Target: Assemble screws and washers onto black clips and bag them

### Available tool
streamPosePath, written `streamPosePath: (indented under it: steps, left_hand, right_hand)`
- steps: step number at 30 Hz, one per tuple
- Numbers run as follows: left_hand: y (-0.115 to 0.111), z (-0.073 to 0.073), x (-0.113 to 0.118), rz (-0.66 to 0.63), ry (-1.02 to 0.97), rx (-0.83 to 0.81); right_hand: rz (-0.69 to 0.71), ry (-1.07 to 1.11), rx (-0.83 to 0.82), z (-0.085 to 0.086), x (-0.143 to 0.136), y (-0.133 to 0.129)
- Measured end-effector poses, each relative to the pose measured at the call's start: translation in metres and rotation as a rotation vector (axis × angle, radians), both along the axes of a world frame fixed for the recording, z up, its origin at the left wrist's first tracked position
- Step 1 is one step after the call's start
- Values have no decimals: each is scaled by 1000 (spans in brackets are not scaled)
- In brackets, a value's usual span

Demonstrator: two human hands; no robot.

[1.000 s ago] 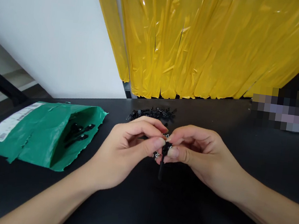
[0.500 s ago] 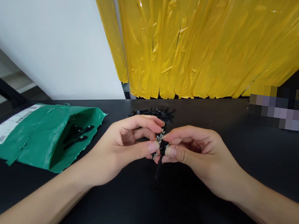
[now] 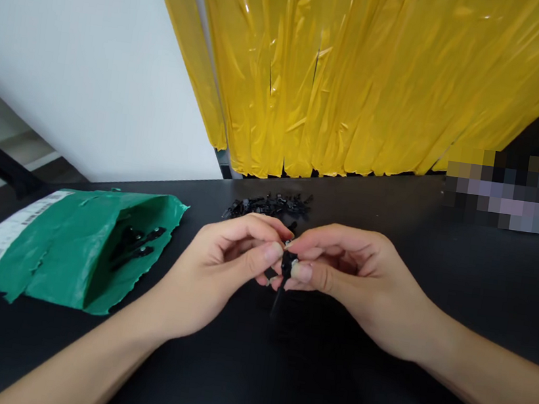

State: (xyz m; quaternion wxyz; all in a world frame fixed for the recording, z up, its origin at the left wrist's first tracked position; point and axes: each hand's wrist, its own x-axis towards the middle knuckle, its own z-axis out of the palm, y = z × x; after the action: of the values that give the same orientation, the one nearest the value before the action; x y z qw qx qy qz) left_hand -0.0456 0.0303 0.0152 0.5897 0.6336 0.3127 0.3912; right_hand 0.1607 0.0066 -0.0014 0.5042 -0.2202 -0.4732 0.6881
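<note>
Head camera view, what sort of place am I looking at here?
Probably a workbench in a workshop or similar workspace, though the view doesn't settle it. What suggests it: a heap of small black parts on a black tabletop, and yellow plastic sheeting hanging behind.

Muted indoor light; glare streaks yellow sheeting (image 3: 335,78); foreground tabletop (image 3: 347,398) near-black; held black part (image 3: 287,265) blurred at lower end; pixelated patch (image 3: 523,196) at right; upper-right corner dark.

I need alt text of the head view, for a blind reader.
Left hand and right hand hold a small black part above a dark table. An open green bag with black pieces lies left; a black pile lies behind.
</note>
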Motion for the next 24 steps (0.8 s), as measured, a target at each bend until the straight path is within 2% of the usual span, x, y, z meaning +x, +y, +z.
streamPosePath:
  steps: [5, 12, 17, 21, 24]
  left_hand:
    - [-1, 0, 0, -53, -32, -55]
    - [-3, 2, 2, -15, -18, -13]
    - [-5, 3, 2, -89, -120, -124]
    - [-7, 6, 5, -37, -61, -42]
    - [-8, 8, 6, -52, -106, -45]
  right_hand:
    - [23, -4, 12, -1, 1, -1]
    - [30, 18, 16, -2, 1, -1]
    - [67, 31, 8, -3, 1, 0]
    - [82, 56, 1, -4, 2, -1]
    - [94, 49, -8, -5, 3, -2]
